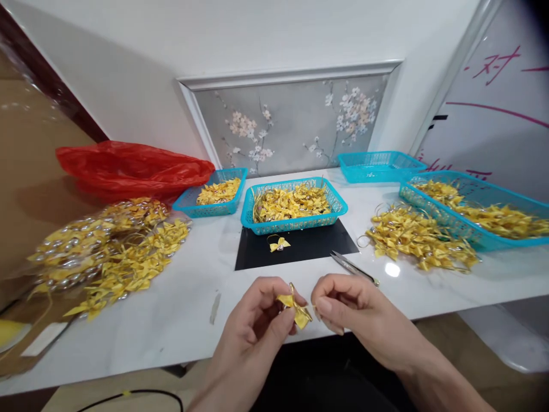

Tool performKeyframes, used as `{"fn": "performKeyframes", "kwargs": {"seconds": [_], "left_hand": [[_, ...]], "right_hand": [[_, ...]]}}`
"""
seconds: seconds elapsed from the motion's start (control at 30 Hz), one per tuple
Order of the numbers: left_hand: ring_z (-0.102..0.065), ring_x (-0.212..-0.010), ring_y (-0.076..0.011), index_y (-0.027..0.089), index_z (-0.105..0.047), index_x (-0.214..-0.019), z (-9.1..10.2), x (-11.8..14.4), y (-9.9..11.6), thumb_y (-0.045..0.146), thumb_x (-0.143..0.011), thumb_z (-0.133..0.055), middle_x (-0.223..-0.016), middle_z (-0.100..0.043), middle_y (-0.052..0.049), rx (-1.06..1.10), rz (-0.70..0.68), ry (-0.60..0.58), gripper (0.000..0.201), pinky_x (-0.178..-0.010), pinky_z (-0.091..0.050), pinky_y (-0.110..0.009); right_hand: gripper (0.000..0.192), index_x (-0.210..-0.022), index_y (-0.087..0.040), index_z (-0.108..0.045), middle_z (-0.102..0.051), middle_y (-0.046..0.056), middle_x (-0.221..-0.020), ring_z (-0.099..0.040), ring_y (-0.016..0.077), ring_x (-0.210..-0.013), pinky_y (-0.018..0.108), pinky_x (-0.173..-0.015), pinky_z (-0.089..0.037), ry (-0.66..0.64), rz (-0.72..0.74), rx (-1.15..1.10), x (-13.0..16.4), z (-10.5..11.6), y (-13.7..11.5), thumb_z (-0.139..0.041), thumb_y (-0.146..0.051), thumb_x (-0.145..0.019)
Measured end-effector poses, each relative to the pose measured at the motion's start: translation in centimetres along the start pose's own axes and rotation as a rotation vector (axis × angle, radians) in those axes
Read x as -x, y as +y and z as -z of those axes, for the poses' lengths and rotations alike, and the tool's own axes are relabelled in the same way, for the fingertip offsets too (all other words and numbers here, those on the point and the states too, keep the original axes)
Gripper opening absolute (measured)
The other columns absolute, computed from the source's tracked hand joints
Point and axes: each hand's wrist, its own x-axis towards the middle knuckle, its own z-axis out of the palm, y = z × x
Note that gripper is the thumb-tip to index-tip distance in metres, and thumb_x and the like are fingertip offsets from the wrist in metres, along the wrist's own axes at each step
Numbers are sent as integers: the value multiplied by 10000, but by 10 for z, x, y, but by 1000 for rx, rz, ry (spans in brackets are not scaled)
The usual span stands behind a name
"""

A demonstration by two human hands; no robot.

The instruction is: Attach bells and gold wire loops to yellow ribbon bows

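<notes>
Both hands' fingers [288, 316] pinching yellow bow [295, 309] at table edge [171, 355], scissors [354, 268] just beyond.

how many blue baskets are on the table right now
4: a small basket left of centre, a middle basket, an empty-looking basket at the back right, a large basket far right. None seems hidden.

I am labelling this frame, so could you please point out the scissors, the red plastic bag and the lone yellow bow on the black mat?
scissors [352, 267], head view, on the blades.
red plastic bag [132, 166], head view, mid-surface.
yellow bow [279, 244], head view, its centre.
</notes>
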Motion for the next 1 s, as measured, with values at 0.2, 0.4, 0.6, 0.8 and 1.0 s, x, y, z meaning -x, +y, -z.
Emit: {"fn": "performKeyframes", "kwargs": {"seconds": [0.2,0.4,0.6,0.8,1.0], "left_hand": [[-629,-913,-173,243,-704,-747,7,-3,-10,220,-844,-666,-1020,-674,-21,-125,-75,17,106,-768,-477,-212],[-630,-1033,-198,263,-756,-798,1,2,-6,242,-823,-680,-1157,-629,-37,-89,-47,45,83,-847,-482,-210],[-651,-917,-180,222,-688,-757,-2,3,-6,216,-784,-725,-1127,-584,-48,11,-24,50,45,-760,-511,-205],[-654,-876,-186,224,-683,-767,1,4,-9,230,-793,-705,-1116,-598,-48,-43,-53,128,34,-745,-513,-231],[-619,-995,-227,220,-677,-639,4,8,-4,179,-792,-672,-1034,-654,-60,-164,-99,106,158,-712,-485,-219]], "right_hand": [[209,-726,-164,-670,-532,-19,-705,-434,111,-642,246,-600,-350,-22,53,-115,-1,-6,2,-696,-338,-839],[151,-727,-191,-724,-545,-17,-726,-487,117,-679,245,-636,-393,37,114,-104,1,-13,0,-698,-293,-836],[144,-734,-204,-760,-582,1,-727,-530,131,-675,257,-637,-432,58,130,-59,4,-24,4,-690,-284,-832],[154,-705,-180,-721,-564,-1,-708,-493,129,-651,258,-599,-386,78,113,-24,6,-27,4,-680,-263,-829],[202,-717,-181,-669,-453,-46,-619,-331,92,-577,224,-532,-284,95,2,-314,9,-26,9,-705,-339,-837]]}}
